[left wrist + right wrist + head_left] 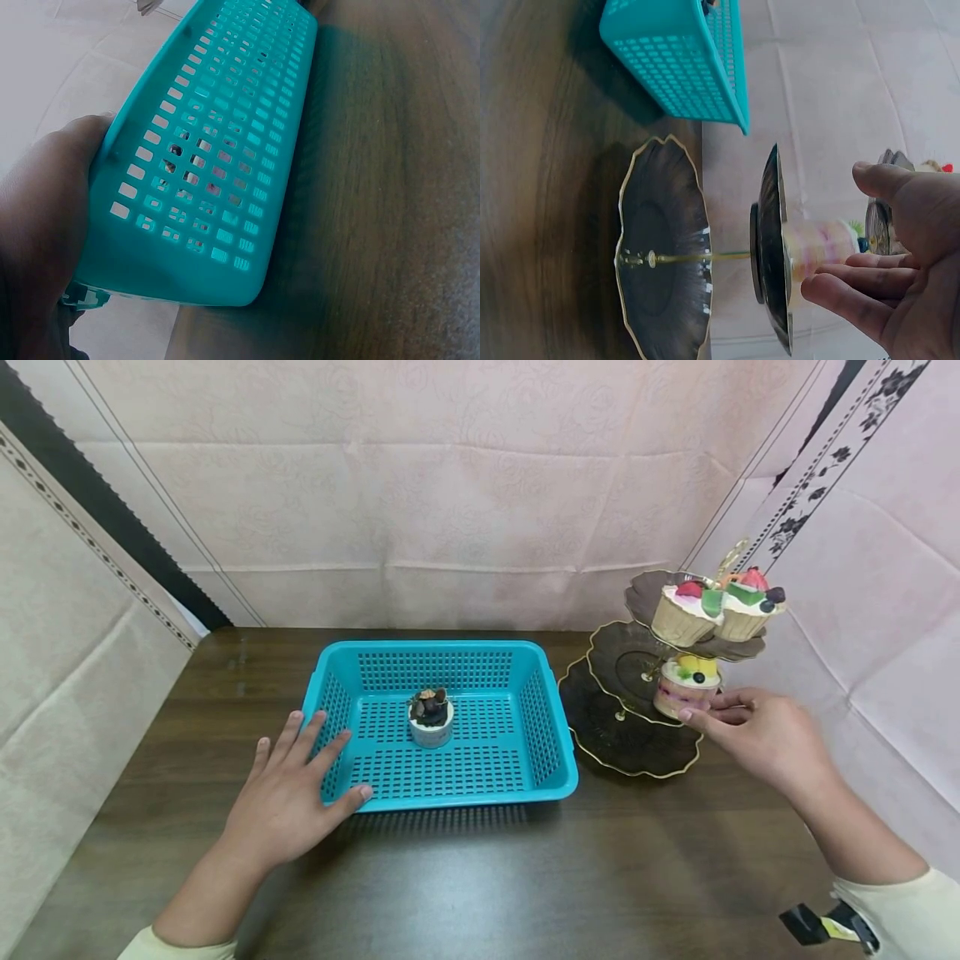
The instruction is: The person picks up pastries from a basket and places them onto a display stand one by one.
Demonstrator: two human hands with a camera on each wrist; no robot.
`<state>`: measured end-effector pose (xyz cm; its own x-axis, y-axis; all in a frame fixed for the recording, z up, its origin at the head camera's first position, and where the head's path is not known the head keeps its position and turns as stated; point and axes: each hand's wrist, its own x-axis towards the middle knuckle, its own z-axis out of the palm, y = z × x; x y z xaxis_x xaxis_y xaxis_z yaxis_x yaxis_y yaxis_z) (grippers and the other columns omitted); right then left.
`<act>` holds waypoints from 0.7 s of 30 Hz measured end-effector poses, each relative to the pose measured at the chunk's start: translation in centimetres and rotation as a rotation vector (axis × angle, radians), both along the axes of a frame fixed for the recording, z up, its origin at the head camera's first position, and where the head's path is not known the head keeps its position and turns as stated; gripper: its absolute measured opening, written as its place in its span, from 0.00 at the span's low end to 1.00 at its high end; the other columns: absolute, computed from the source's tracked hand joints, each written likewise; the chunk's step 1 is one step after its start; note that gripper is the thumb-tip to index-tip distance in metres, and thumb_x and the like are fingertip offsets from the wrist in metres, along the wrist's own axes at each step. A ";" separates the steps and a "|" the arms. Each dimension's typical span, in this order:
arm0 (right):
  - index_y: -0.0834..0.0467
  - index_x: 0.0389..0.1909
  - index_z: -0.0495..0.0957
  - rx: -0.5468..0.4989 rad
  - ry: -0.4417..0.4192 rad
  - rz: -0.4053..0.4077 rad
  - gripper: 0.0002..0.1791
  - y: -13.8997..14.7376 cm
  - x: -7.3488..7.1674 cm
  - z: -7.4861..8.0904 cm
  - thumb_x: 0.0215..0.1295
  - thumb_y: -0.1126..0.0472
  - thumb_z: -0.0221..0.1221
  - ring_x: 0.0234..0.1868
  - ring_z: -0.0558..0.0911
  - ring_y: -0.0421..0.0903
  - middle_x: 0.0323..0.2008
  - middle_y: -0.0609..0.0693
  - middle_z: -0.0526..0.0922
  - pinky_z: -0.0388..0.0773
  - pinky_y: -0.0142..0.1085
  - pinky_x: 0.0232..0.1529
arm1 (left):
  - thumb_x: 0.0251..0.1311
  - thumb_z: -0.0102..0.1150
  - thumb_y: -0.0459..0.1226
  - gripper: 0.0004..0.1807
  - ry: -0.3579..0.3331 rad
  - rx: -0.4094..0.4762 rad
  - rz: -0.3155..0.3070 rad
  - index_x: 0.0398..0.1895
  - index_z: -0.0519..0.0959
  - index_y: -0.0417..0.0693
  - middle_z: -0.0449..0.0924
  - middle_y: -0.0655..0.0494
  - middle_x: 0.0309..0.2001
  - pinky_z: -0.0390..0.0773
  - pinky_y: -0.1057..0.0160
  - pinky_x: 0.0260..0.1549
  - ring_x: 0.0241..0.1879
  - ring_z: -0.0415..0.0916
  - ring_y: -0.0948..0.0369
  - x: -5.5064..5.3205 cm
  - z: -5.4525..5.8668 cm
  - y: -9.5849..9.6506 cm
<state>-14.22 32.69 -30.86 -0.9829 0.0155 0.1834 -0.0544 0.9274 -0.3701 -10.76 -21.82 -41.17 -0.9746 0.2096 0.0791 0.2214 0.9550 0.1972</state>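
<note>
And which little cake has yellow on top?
The cake on the stand's middle tier, by the right hand. The two upper cakes have red and green on top; the dark-topped cake sits in the basket.

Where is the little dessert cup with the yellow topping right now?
In the head view, the yellow-topped dessert cup is toward the right, on the middle tier of the dark stand, with the right hand beside it.

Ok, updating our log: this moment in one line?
right hand: at yellow-topped cake, middle tier | left hand: at basket rim | dark-topped cake: in basket
</note>
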 end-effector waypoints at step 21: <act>0.63 0.58 0.79 -0.159 -0.130 0.301 0.36 -5.3 0.1 -0.8 0.59 0.41 0.73 0.49 0.87 0.52 0.48 0.55 0.87 0.84 0.46 0.48 | 0.64 0.38 0.76 0.52 -0.005 0.001 -0.002 0.79 0.63 0.50 0.43 0.38 0.81 0.37 0.24 0.68 0.80 0.23 0.42 0.0 0.2 0.1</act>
<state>-14.17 27.39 -31.64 -0.9627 -0.2598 0.0752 -0.2593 0.8073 -0.5301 -10.73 -21.72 -40.94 -0.9746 0.2111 0.0744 0.2219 0.9545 0.1991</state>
